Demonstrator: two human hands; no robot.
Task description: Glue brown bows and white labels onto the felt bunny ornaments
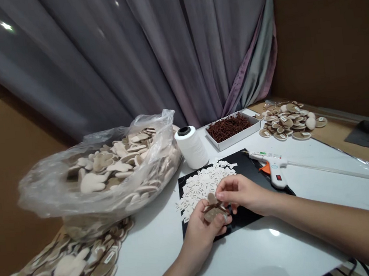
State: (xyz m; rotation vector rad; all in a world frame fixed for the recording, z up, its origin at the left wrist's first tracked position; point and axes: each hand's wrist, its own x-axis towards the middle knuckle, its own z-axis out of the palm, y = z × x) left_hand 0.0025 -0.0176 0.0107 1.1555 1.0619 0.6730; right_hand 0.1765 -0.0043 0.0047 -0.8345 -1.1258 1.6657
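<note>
Presently, the fingers of your left hand [199,231] are clamped on the brown cutout [213,210] from below while those of your right hand [243,193] pinch its top, just above the black mat [245,166] on the white tabletop [250,258], near the white tags [204,182] and glue gun [273,168].

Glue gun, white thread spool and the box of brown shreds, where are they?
Glue gun [273,162], head view, on its white barrel.
Thread spool [192,149], head view, on its white side.
Box [240,138], head view, on its white front wall.
</note>
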